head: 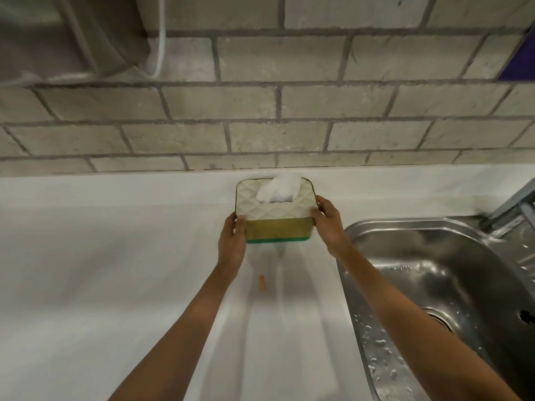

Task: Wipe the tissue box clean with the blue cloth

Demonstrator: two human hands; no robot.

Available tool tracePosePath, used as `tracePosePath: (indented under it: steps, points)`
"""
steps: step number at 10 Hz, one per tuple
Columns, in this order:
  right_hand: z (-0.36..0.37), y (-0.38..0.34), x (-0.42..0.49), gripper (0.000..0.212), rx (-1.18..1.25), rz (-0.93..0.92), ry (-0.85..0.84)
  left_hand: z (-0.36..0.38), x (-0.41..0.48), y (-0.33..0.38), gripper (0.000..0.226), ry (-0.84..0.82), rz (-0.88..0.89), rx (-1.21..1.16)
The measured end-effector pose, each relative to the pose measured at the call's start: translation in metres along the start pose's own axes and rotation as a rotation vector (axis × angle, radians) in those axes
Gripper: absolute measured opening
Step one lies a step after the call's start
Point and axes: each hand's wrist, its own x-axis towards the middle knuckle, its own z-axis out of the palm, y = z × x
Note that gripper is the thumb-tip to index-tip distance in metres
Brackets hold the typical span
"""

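Note:
The tissue box (278, 211) has a cream quilted lid, a gold-brown side and a green bottom band, with a white tissue (279, 188) sticking up from its slot. It sits near the back of the white counter (115, 270), close to the brick wall. My left hand (233, 241) grips its left side and my right hand (330, 224) grips its right side. Whether the box rests on the counter or is lifted slightly, I cannot tell. No blue cloth is in view.
A wet steel sink (434, 285) lies to the right, with a tap (509, 206) at its far right corner. A small orange smear (262, 282) marks the counter below the box. A grey brick wall (260, 111) rises behind.

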Motion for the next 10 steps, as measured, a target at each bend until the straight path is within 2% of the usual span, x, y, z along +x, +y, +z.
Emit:
tracePosePath:
  steps: [8, 10]
  points:
    - [-0.0008, -0.0003, 0.0003, 0.043, -0.012, 0.028, -0.022, 0.0007, 0.0016, 0.0034, 0.045, -0.002, -0.012, 0.105]
    - [-0.0065, -0.0002, -0.0063, 0.052, -0.05, 0.081, 0.1, -0.0082, 0.0009, 0.0038, 0.059, -0.034, -0.139, 0.178]
